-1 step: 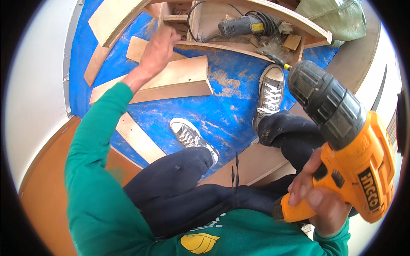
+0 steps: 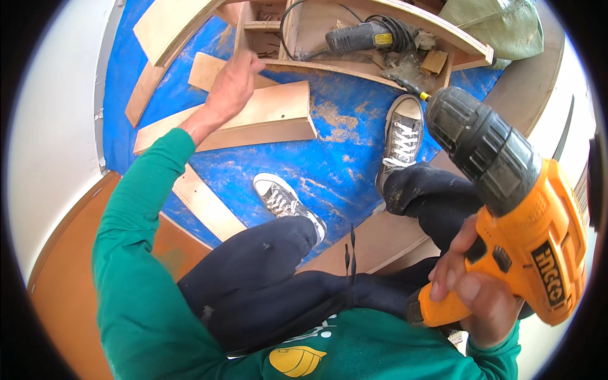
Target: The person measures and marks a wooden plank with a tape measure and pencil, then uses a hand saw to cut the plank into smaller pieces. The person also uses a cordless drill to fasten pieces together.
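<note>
My right hand [image 2: 487,301] is wrapped round the handle of an orange and black cordless drill [image 2: 529,234], held up at the right. A dark driver bit [image 2: 408,87] with a yellow band sticks out of its chuck, pointing up and left. At the upper left, my left hand [image 2: 233,88] has its fingers curled together; whether something small is in them I cannot make out. It is above a wooden box piece [image 2: 259,130], close to the small compartment [image 2: 261,43] of a wooden drawer frame [image 2: 354,68], where small dark bits lie.
An angle grinder [image 2: 358,38] with a coiled cord and wood offcuts lie in the frame's larger compartment. Curved wooden parts [image 2: 168,28] and a plank [image 2: 206,202] rest on a sawdust-strewn blue sheet [image 2: 354,164]. A pale green sack [image 2: 497,28] stands at the far right.
My left hand has drawn back slightly from the small compartment, toward me. The drill in my right hand sits a touch higher in the view.
</note>
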The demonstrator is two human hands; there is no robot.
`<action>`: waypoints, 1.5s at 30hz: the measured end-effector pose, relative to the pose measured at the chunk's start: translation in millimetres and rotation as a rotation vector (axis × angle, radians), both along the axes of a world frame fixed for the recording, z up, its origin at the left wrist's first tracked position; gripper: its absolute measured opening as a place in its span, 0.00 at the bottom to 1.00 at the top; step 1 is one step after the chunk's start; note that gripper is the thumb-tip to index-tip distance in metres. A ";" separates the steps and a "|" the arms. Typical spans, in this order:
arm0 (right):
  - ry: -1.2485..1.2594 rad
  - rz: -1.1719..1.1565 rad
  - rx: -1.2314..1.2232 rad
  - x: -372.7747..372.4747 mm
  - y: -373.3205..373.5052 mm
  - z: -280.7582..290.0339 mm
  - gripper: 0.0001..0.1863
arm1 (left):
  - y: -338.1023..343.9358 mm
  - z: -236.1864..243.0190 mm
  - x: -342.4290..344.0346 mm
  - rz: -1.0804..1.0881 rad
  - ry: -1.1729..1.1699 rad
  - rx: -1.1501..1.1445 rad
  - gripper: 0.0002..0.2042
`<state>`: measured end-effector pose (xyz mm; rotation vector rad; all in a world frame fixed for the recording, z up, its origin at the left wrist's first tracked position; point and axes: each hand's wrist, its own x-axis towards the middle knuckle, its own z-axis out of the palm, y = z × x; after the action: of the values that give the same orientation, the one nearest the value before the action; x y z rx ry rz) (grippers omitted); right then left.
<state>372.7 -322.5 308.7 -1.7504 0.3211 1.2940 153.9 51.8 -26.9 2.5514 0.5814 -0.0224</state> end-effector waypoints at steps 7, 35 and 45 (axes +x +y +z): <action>-0.124 0.113 0.057 -15.8 1.9 -12.4 0.33 | 8.9 -31.2 -72.8 0.351 0.280 -0.003 0.14; -0.152 0.662 -0.022 -62.6 11.9 -75.7 0.16 | -80.4 12.8 -148.4 0.368 0.025 -0.055 0.08; -0.147 0.735 -0.017 -48.5 -1.0 -75.4 0.15 | -16.2 32.7 32.4 0.434 -0.433 -0.232 0.16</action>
<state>324.2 -323.5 233.4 -2.0495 -0.4433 1.6399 186.3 35.5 5.8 2.0688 0.8798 0.5647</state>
